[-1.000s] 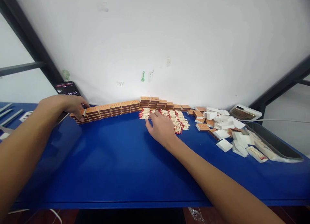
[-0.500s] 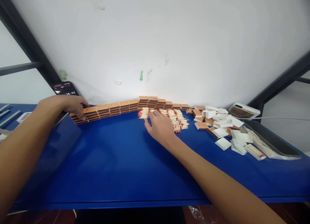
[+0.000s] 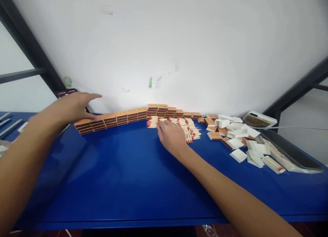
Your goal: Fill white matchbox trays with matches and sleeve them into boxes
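1. Two hands in play. The left hand (image 3: 74,105) had thumb and index spread wide, nothing between them, with the thumb right at the top of the second stack from the left. Couldn't tell if it was actually touching.
2. The right hand (image 3: 173,136) had its fingers curled down onto the loose matches (image 3: 193,124). No clue if it had hold of any, since the knuckles hid the fingertips.
3. Those matches sat in one pile mid-worktop (image 3: 123,182), toward the far side, way too many to count. Long axes ran mostly left-right; in the near right part the red heads pointed left and the bare ends right.
4. I counted about twelve matchbox stacks (image 3: 121,117) in a single curved row along the far edge. The six on the left looked four high, and the right end stepped down lower.
5. Over on the right was a jumble of orange matchboxes (image 3: 214,136) and white trays (image 3: 238,155), too overlapped for a solid count. One filled tray (image 3: 273,164) had matches showing, long axis going far left to near right, heads at the near right end.
6. Also there: one white-cased phone (image 3: 260,120) far right, plus one dark bin (image 3: 292,149) nearer than it.
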`<state>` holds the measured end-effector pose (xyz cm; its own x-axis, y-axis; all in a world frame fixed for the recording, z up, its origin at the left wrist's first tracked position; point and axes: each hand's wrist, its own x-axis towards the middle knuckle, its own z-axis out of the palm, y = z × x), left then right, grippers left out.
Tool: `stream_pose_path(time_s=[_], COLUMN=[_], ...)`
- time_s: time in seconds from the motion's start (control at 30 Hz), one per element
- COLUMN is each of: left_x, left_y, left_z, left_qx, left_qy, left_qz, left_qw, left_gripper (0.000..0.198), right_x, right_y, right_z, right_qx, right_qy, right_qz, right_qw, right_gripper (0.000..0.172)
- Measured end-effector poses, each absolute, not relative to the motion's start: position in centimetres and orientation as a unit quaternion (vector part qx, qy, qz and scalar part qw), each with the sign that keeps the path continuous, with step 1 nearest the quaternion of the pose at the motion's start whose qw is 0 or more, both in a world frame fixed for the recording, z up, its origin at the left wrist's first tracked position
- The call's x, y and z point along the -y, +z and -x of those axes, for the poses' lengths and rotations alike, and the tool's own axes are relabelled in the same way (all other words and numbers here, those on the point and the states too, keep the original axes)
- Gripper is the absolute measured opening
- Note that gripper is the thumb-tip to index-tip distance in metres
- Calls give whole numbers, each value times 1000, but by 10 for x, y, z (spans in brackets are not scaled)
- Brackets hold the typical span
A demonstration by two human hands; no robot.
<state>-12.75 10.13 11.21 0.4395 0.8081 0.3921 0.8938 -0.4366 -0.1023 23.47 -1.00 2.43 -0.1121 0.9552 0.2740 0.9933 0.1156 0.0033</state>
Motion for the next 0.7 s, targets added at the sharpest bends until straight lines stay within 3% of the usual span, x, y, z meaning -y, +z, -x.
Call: stream_pose_path(time_s=[0.07, 0.1, 0.2, 0.33, 0.57, 0.7], left_x=[-76, -66, -44, -34, -28, -28], left_y=[104, 95, 59, 22, 12, 11], left_z=[96, 81, 50, 41, 40, 37], left_qx=[473, 453, 369, 325, 300, 289], left_qy=[-197, -218, -193, -202, -220, -236], left_qz=[841, 847, 902, 922, 928, 928], left_qw=[177, 172, 112, 57, -22, -20], left_gripper=[57, 53, 47, 41, 31, 26], right_x=[6, 4, -6, -24, -45, -55], right_y=[26, 28, 33, 37, 31, 28], right_z=[-240, -244, -262, -303, -374, -380], right_qx=[733, 727, 696, 631, 547, 543], right_qy=[-90, -90, -106, -141, -147, -93], right_qz=[668, 676, 702, 749, 812, 808], right_qw=[88, 86, 109, 142, 142, 206], right_gripper=[34, 33, 29, 37, 30, 29])
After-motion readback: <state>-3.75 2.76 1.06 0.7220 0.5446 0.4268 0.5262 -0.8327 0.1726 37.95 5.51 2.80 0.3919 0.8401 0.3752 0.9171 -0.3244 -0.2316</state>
